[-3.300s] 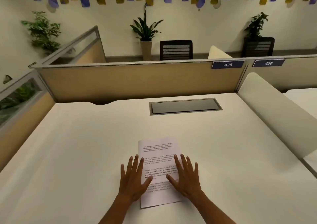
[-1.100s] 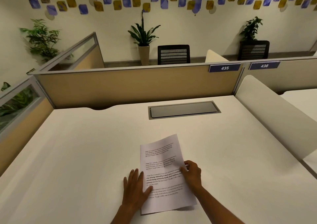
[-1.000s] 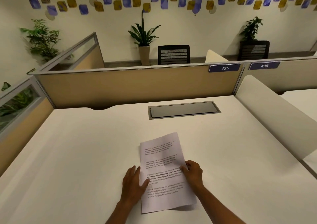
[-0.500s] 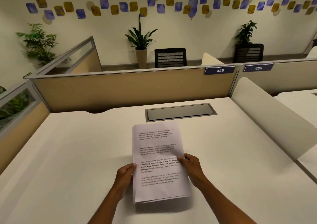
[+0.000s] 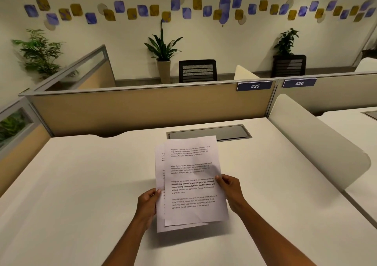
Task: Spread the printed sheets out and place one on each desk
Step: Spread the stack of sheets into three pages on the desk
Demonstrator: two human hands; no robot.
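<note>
pale desk (image 5: 81, 184) fills the cubicle, smooth and matte, and the sheets (image 5: 191, 182) hang in the air above its near middle, not resting on it. they are thin white paper with blocks of small black print, the top sheet slid a little right of the one under it so a strip of the lower page shows along the left edge; that offset looks like the start of fanning them apart. how many sheets there are i cannot tell.

left hand (image 5: 148, 204) is closed on the sheets' left edge low down, thumb on top. right hand (image 5: 230, 190) pinches the right edge a bit higher, thumb on the print, likely to draw the top sheet away.

beyond the sheets a dark metal hatch (image 5: 210, 133) sits flush in the desk, then a tan fabric partition (image 5: 142, 108). right of the sheets a rounded cream divider (image 5: 318, 141) separates the next desk (image 5: 350, 127), where a sheet should go.
</note>
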